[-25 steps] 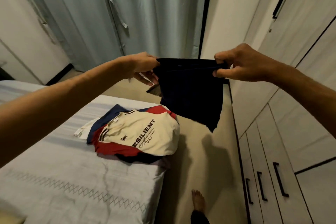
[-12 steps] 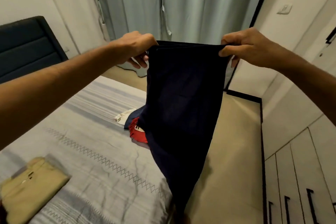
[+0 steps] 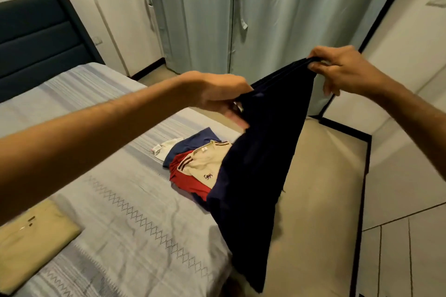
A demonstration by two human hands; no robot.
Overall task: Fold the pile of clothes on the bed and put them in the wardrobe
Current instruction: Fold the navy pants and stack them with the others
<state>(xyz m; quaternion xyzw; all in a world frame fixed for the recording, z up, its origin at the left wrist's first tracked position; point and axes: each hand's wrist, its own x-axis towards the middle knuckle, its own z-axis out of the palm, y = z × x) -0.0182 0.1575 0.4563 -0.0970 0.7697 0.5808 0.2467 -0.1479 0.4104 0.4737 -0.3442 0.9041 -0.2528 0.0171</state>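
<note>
Hands both raised over the bed [image 3: 115,190], holding one dark navy garment [image 3: 255,166] by its top edge. Left hand [image 3: 217,91] pinched closed on the garment's upper left corner, fingers curled under the cloth, a small white label showing just beside the fingertips. Right hand [image 3: 342,67] higher than the left, thumb and fingers clamped together on the bunched upper right corner. Top edge slopes up from left hand to right hand. Garment hangs down in a long tapering shape, lower end past the bed's right edge, over the tan floor [image 3: 321,200]. Cannot tell what kind of garment it is.

Pile of clothes [image 3: 193,164] on the bed near its right edge, partly hidden behind the hanging garment: cream shirt with dark striped trim and a small emblem on top, red fabric under it, blue piece behind, white piece at the far left of the pile. Folded tan garment [image 3: 31,236] flat on the bed near its lower left corner, well apart from the pile. Dark padded headboard [image 3: 41,38] at the bed's far left end. Pale curtains [image 3: 241,14] beyond the bed. Wardrobe panels [image 3: 410,248] to the right of the bed, across the strip of floor.
</note>
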